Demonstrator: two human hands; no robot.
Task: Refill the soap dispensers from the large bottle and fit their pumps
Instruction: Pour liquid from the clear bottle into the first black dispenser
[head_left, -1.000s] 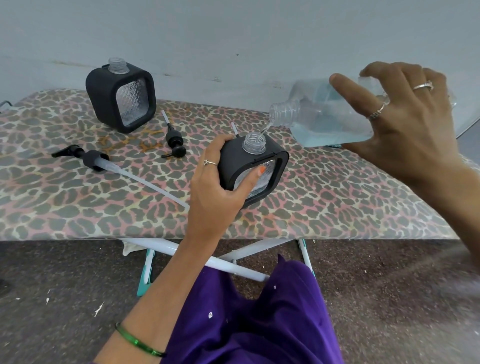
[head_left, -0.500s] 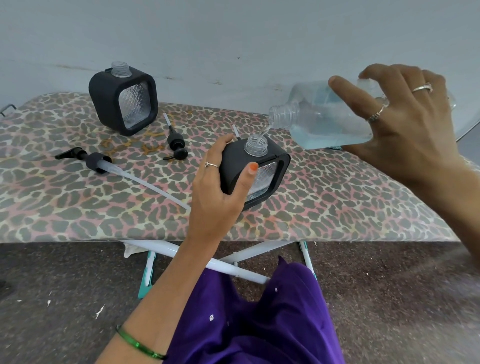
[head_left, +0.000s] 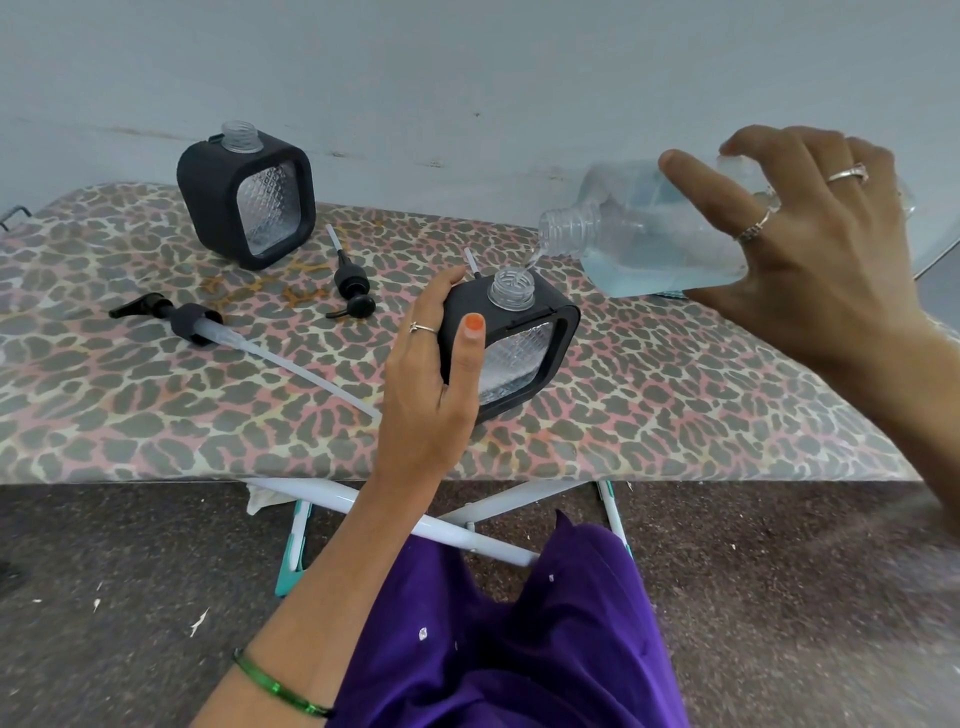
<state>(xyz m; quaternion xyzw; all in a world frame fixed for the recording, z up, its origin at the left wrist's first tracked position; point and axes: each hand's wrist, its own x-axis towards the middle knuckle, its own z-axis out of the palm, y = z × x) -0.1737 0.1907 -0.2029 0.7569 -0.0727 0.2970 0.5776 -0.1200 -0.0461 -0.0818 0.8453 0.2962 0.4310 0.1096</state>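
Near dispenser: a black, rounded-square soap dispenser (head_left: 511, 343) with a textured clear window and a clear threaded neck, no pump fitted. It stands slightly tilted near the front middle of the worktop (head_left: 675, 415), which has a leopard-print cover. A little liquid shows low in the window.
Large bottle: a clear bottle (head_left: 644, 234) holding pale blue liquid, tipped nearly on its side above and to the right of the near dispenser. Its open mouth points down-left, just over the dispenser's neck, and a thin stream runs from mouth to neck.
Left hand grip: the left hand (head_left: 431, 384) grasps the near dispenser's left side, thumb across the front face and fingers curled behind.
Right hand grip: the right hand (head_left: 821, 249) grasps the large bottle's body from above, fingers spread over it and thumb below.
Far dispenser: a second matching dispenser (head_left: 247, 200) stands at the back left, neck open, well apart from both hands.
Long pump: a black pump with a long clear tube (head_left: 192, 323) lies on the worktop at left, its tube running towards the left hand.
Short pump: a smaller black pump (head_left: 352, 286) lies between the two dispensers.
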